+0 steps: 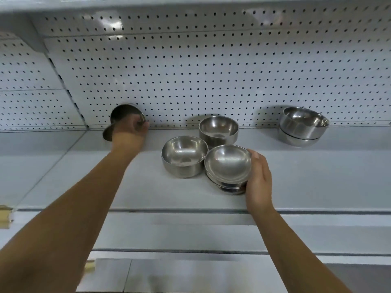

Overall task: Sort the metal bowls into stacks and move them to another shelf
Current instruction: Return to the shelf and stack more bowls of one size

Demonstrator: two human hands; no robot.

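Observation:
My left hand [132,132] reaches to the back left of the white shelf [296,176] and grips a tilted metal bowl [121,115] near the pegboard. My right hand [259,182] grips the right side of a stack of shallow metal bowls [227,163] near the shelf's middle. Just left of that stack sits a single deeper bowl [184,155]. Behind them stands another deep bowl [218,129]. At the far right, two nested bowls [302,125] rest against the back.
A white pegboard wall [211,70] closes the back of the shelf. An upper shelf edge [190,3] hangs overhead. Lower shelf fronts [190,235] step out toward me below. A side panel [31,92] bounds the left.

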